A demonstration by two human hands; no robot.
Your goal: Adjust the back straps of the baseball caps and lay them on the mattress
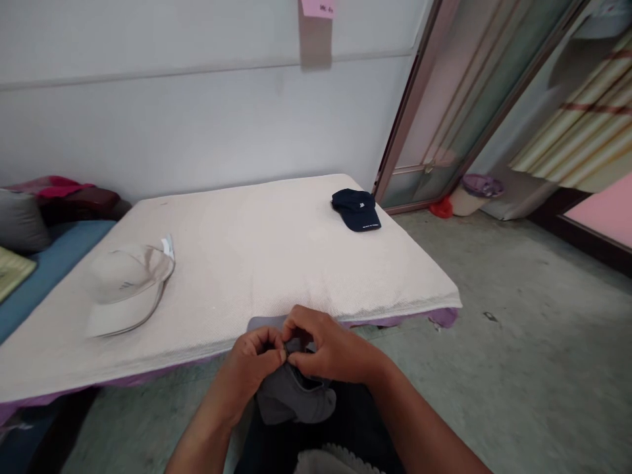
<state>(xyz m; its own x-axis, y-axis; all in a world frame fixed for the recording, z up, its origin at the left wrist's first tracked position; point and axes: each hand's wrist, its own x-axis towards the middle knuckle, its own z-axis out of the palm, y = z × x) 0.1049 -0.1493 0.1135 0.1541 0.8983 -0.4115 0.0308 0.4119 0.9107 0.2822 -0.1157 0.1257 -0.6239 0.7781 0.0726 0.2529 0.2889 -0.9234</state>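
A grey fabric cap (291, 395) is hanging low in the middle of the view, just in front of the near edge of the bed (257, 250), with its top part lying against that edge and its lower part drooping over the person's dark-clothed lap. Both hands are meeting at the upper part of the cap. The left hand (254, 362) is pinching a small dark piece of it between thumb and fingertips, its grip narrow and closed on the cloth. The right hand (328, 349) is curling over from the other side, its fingertips touching those of the left and likewise pinching the cap in a tight grip. What exactly the small piece is cannot be told.

The bed is lying low under a cream textured cover, with a purple sheet edge (444, 317) showing beneath it. A beige baseball cap (126, 286) is resting on the left part of the cover, well apart from the hands. A navy baseball cap with white lettering (356, 209) is sitting near the far right corner.

Left of the bed, a blue mat (49, 257) is carrying a grey cushion (20, 220) and a red cloth (54, 187). To the right, a frosted glass door (444, 112) is standing by the grey concrete floor (518, 342), with a purple basin (482, 185) beside it.
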